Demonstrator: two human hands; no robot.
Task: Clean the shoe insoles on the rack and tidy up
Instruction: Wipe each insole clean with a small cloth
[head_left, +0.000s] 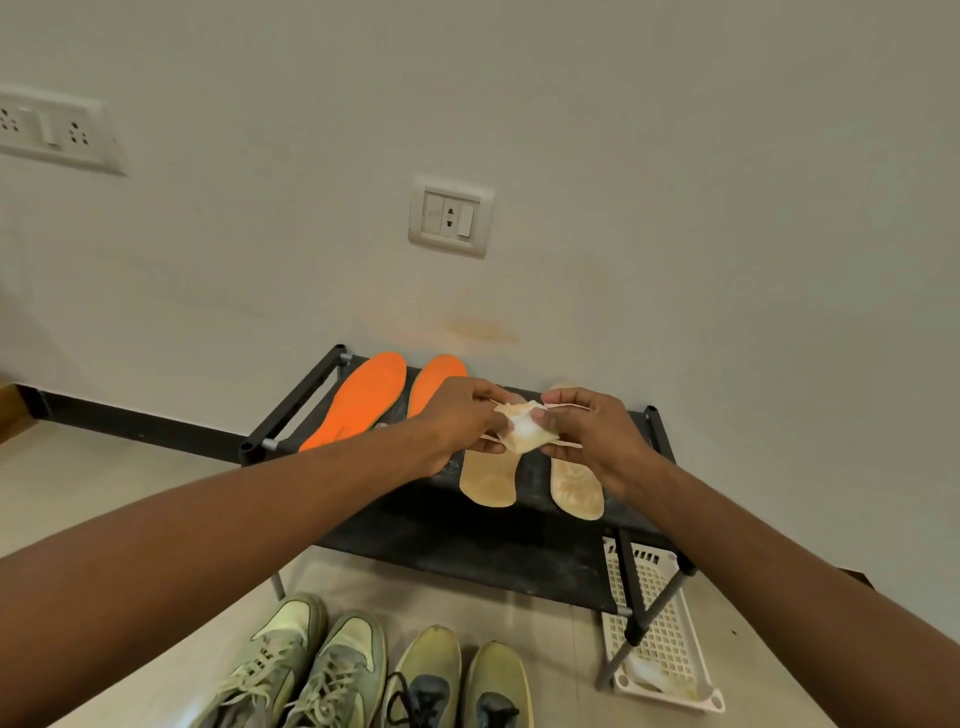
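A low black shoe rack (467, 540) stands against the wall. On its top lie two orange insoles (358, 400) at the left and two tan insoles (488, 480) at the right, partly hidden by my hands. Above the tan insoles, my left hand (460, 418) and my right hand (592, 434) both pinch a small, stained white wipe (524, 428) between them, each at one side.
Two pairs of sneakers (322, 670) stand on the floor in front of the rack. A white plastic basket (660, 623) with something pale inside lies on the floor under the rack's right end. Wall sockets (451, 221) sit above.
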